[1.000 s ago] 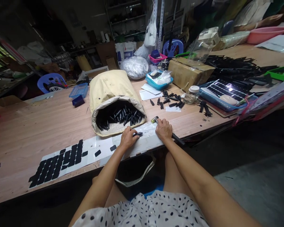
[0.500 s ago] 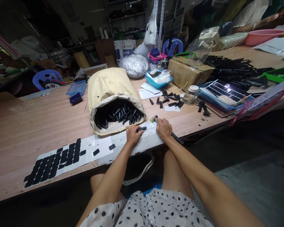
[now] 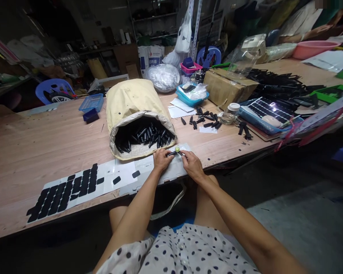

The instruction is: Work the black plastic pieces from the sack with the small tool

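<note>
Just in front of the mouth of a cream sack (image 3: pixel 134 95), my left hand (image 3: pixel 161 159) pinches a small black part (image 3: pixel 170 153) over the white sheet on the bench edge. My right hand (image 3: pixel 192 164) is closed on a small hammer, its yellow-green head (image 3: pixel 177 149) over the tip of the black part; whether they touch I cannot tell. Many glossy black parts (image 3: pixel 148 135) lie inside the sack. To the left, a white sheet (image 3: pixel 105 173) bears rows of black rounded pads (image 3: pixel 57 196) and a few loose ones.
Behind the right hand are loose black pieces (image 3: pixel 208 118), a glass jar (image 3: pixel 231 113) and a cardboard box (image 3: pixel 227 87). A blue tray (image 3: pixel 246 114) stands further right. Blue baskets (image 3: pixel 91 102) are left of the sack. A person's arm shows at the far right.
My right hand has moved left, bringing the hammer head over the black part beside my left hand. My left hand keeps its grip nearly in place. The view has shifted slightly.
</note>
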The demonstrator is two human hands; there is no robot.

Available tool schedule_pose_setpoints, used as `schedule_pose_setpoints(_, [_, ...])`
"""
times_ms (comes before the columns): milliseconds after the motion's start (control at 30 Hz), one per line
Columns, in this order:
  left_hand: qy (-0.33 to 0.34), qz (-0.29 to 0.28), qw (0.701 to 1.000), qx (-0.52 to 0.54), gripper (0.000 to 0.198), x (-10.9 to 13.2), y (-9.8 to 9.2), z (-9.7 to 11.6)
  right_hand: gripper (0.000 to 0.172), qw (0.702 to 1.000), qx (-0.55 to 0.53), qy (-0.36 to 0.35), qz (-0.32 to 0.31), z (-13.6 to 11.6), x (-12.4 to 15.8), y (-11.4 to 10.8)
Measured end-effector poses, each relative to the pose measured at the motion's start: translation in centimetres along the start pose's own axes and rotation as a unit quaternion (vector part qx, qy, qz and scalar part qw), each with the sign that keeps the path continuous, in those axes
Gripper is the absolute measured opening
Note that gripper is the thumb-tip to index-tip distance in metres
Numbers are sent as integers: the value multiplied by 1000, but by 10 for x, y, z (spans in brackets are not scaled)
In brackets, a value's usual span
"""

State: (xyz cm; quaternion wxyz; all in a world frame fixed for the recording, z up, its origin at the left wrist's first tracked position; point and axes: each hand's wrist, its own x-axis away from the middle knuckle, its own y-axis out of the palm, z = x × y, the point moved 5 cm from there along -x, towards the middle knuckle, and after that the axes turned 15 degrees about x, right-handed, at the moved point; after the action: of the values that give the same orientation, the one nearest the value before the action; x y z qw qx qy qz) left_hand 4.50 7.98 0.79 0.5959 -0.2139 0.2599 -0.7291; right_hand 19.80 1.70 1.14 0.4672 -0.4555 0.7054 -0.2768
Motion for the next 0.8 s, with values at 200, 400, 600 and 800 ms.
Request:
schedule_pose_setpoints(200, [4,3,1000,-8,18,0,2,0,36,1000,-10,-14,1,-11,1,3])
schedule_pose_setpoints(400, [10,4,1000,-6,18,-1,2,-1,38,998,42,22,-35,-2,-8,4])
schedule_pose_setpoints(600, [21,14,1000,-16,18,0,0,0,37,975,177,107,-86,34,-40,-1])
schedule_pose_setpoints(800, [28,24,999,0,13,-1,-1,-1,36,951,276,109,-89,34,-42,12])
